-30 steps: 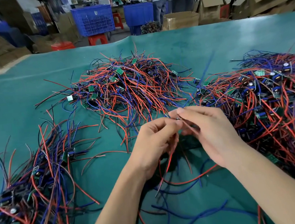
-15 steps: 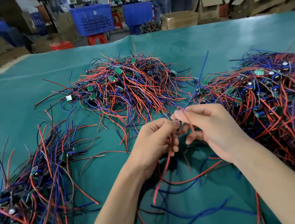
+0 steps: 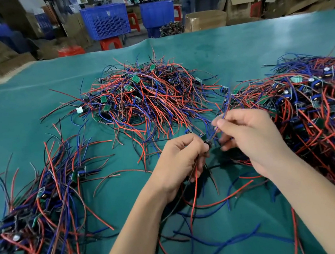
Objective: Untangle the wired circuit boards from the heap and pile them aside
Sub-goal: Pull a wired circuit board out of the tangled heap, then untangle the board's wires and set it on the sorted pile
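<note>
Hands working one board loose

Fingers of our left hand are curling round a small board, gripping it with a red wire trailing down from the fist. Our right hand is pinching a blue wire between thumb and forefinger just beside the board, and that wire is running up and away toward the heap on the right. Both hands are hovering above the green table, close together, almost touching.

We are judging that the blue wire is the one being drawn free. If it is still hooked in the right heap, a hard pull could be dragging neighbouring boards along, or straining the joint where the wire meets the board. Loose red and blue wires are looping on the table under our forearms, and they could be snagging on the board as we move it aside.

Further out, a second heap is lying at the middle, and a flatter pile is sitting at the left, likely the sorted one.

Beyond the table, two blue crates are standing on red stools; we cannot tell what they are holding. Cardboard boxes are standing open behind, contents hidden, and a dark wire bundle is lying between them.
</note>
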